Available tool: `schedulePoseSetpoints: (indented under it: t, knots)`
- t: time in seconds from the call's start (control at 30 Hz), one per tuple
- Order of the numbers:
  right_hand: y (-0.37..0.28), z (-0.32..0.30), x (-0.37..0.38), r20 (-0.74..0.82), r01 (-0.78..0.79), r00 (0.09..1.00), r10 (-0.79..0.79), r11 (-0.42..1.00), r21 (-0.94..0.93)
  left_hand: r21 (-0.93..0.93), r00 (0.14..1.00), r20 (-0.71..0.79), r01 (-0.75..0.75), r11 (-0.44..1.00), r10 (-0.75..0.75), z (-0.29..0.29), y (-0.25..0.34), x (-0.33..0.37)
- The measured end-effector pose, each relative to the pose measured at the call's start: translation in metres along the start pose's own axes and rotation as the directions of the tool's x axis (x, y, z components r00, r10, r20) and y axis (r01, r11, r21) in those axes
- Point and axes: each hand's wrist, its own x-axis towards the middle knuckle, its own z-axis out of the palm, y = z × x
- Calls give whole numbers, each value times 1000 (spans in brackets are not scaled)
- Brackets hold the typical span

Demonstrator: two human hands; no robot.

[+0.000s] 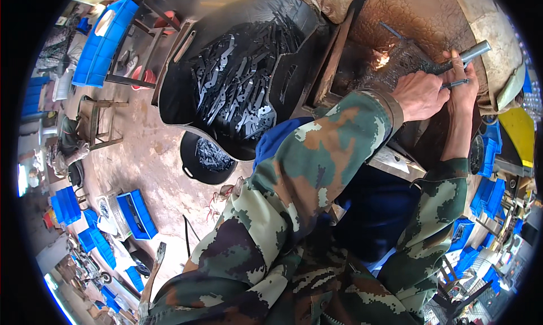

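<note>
At the upper right, my left hand (420,96) is closed in a fist, with a thin dark metal piece (456,83) reaching from it across my right hand. My right hand (462,90) is closed around a grey metal tube (476,51), which slants up to the right. The tube's lower end meets a dark, rough mass (408,59) whose kind I cannot make out. Bright orange sparks or flame (382,60) show left of it, in front of a brown, crusted shield (416,14). My fingers partly hide what they grip.
Left of my arm stands a large cut-open black tub (169,93) of flat dark metal pieces. A smaller black bucket (195,172) below it holds small metal parts. Blue crates (107,42), a red bucket (144,77) and a wooden stool (104,121) stand further left. More blue bins (489,197) are at right.
</note>
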Motion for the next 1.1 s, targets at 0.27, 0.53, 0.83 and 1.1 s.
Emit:
schedulePoseSetpoints:
  t: [0.27,0.53,0.83,1.1]
  knots:
    - [6,2,4,-108,37,993,-51,991,-128,-12,990,-140,-13,1000,11,-10,-3,10]
    - [-10,11,-10,-93,26,995,-36,993,-114,-253,946,-308,23,967,-103,-36,-22,23]
    - [-12,12,-11,-78,31,996,-40,993,-111,-436,908,-305,135,890,-287,-52,-18,20]
    - [-12,9,-11,-77,12,997,-19,997,-82,-359,918,-324,102,928,-227,-49,-27,23]
